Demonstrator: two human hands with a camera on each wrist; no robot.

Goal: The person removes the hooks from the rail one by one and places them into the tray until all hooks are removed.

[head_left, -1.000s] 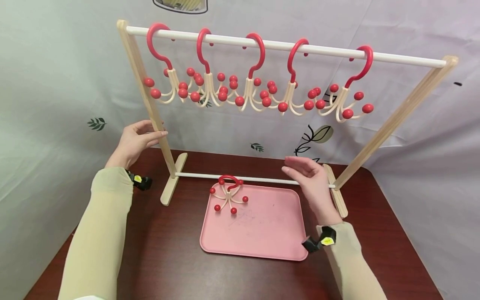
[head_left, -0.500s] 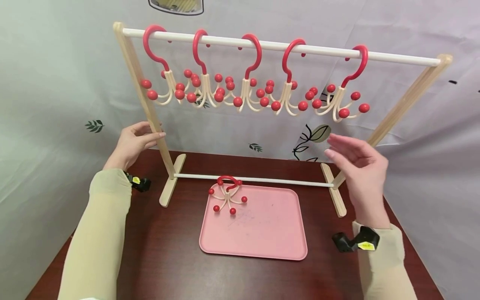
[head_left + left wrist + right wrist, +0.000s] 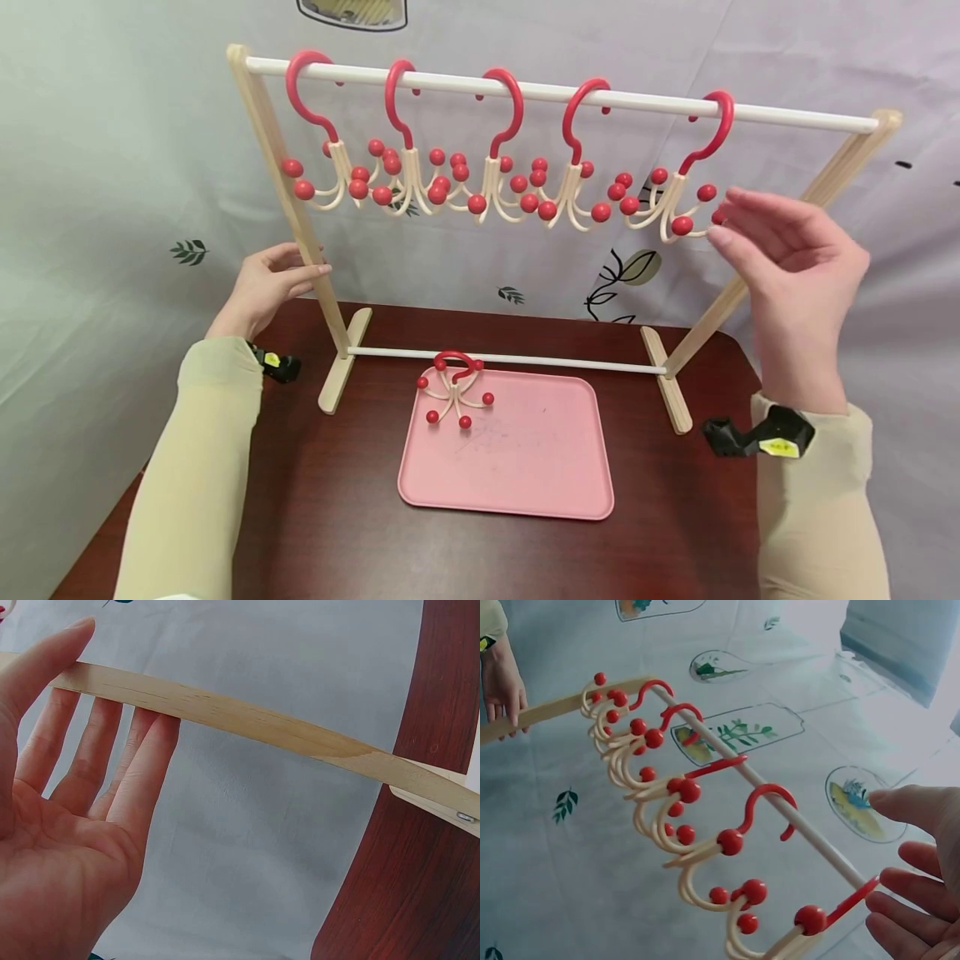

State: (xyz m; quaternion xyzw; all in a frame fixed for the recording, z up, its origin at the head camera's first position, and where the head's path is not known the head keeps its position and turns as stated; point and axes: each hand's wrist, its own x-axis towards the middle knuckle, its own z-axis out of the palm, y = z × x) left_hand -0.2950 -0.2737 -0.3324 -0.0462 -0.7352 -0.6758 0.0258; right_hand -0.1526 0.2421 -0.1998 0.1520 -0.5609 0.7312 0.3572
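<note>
A wooden rack with a white top rail (image 3: 555, 92) carries a row of several multi-arm hangers, each with a red hook and cream arms tipped with red balls. My left hand (image 3: 268, 287) holds the rack's left post (image 3: 247, 724), thumb on one side and fingers on the other. My right hand (image 3: 806, 262) is raised by the rightmost hanger (image 3: 674, 196), its fingers loosely bent and apart from the thumb. The fingertips are close to one red ball of that hanger; whether they touch it I cannot tell. Another such hanger (image 3: 454, 390) lies on a pink tray (image 3: 525, 467).
The dark red-brown table (image 3: 330, 517) bears the rack's wooden feet (image 3: 666, 379). A white lower bar (image 3: 525, 361) joins them just behind the tray. Pale patterned cloth (image 3: 480, 250) hangs close behind the rack.
My right hand has moved right and upward from above the tray's right side to the rightmost hanger. My left hand stays on the post. The view has shifted slightly.
</note>
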